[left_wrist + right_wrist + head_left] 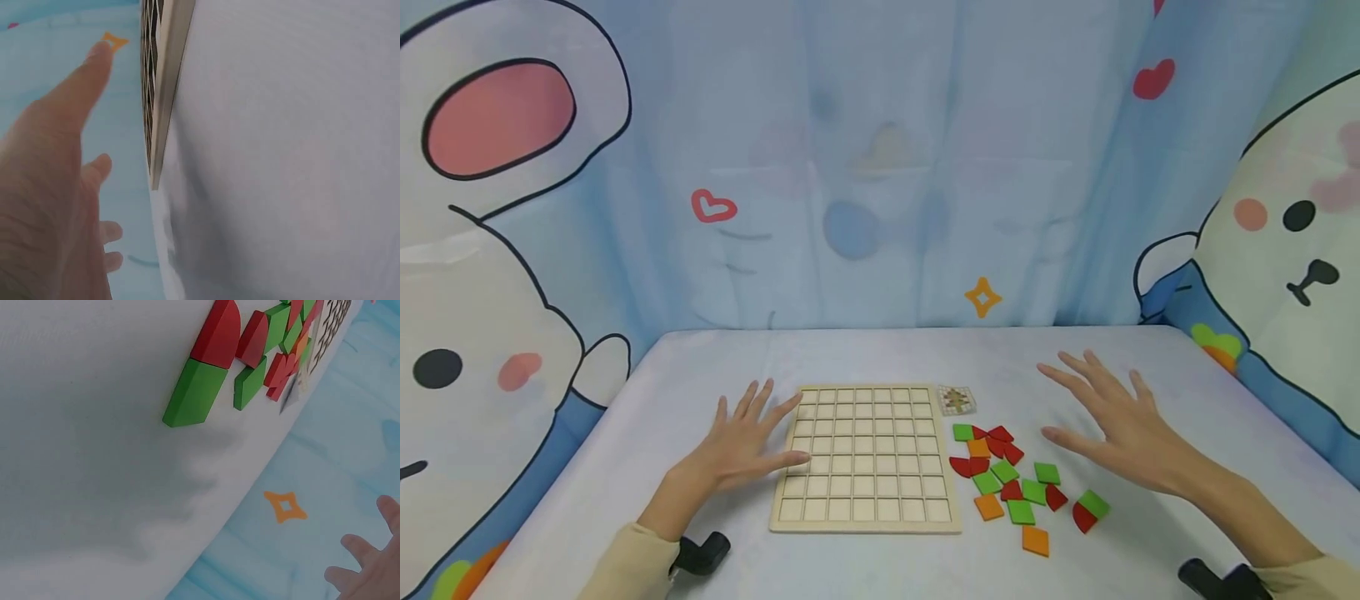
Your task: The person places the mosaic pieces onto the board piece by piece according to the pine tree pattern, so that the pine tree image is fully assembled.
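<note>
A pale wooden grid board (pixel 866 527) lies flat on the white table, divided into many square cells. My left hand (pixel 733 446) hovers with spread fingers at the board's left edge; its thumb and index fingertip overlap that edge in the head view. To the board's right lie loose flat tiles: green squares (pixel 1021 512), orange squares (pixel 1035 541) and red pieces with a curved edge (pixel 1084 517). Above the table, right of the tiles, my right hand (pixel 1123 425) is held with fingers spread and nothing in it. A small patterned card (pixel 957 401) sits by the board's top right corner.
The white table (pixel 715 358) ends at a light blue curtain (pixel 880 250) printed with cartoon animals and hearts. Black wrist mounts (pixel 703 554) sit on both wrists. Beige sleeves (pixel 628 567) cover the forearms.
</note>
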Demonstrator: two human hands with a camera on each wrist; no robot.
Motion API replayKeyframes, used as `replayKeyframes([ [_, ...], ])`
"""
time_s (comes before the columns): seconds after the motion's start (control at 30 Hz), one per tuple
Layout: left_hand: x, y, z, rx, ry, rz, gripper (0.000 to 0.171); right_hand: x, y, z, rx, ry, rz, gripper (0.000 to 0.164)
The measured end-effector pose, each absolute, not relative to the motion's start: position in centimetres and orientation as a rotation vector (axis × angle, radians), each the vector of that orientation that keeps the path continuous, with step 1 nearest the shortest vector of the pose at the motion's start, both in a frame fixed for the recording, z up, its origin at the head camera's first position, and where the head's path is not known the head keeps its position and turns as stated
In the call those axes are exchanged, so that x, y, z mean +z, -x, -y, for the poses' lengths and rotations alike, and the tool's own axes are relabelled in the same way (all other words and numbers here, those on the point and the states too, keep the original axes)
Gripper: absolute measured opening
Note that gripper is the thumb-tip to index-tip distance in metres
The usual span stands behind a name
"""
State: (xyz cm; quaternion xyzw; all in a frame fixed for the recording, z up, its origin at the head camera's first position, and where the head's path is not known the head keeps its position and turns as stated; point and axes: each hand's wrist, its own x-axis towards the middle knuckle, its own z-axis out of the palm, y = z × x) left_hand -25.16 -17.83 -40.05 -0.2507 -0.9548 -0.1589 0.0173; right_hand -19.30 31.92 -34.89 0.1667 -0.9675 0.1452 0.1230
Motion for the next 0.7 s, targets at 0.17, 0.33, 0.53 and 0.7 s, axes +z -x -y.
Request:
replayKeyframes([
  [0.17,-40.4,25.0,18.5,-0.465,0.745,3.008,0.089,-35.1,19.6,-31.5,0.441,-0.499,2.855,0.084],
  [0.33,-40.8,24.9,18.9,-0.473,0.728,3.043,0.088,-35.5,19.8,-30.9,0.47,-0.514,2.903,0.08],
  [0.53,-41.0,24.9,18.9,-0.513,0.702,3.118,0.089,-36.3,19.7,-30.3,0.512,-0.55,2.955,0.072],
  [0.7,-41.1,25.1,18.7,-0.519,0.696,3.156,0.09,-36.8,19.6,-29.8,0.509,-0.58,2.973,0.064],
])
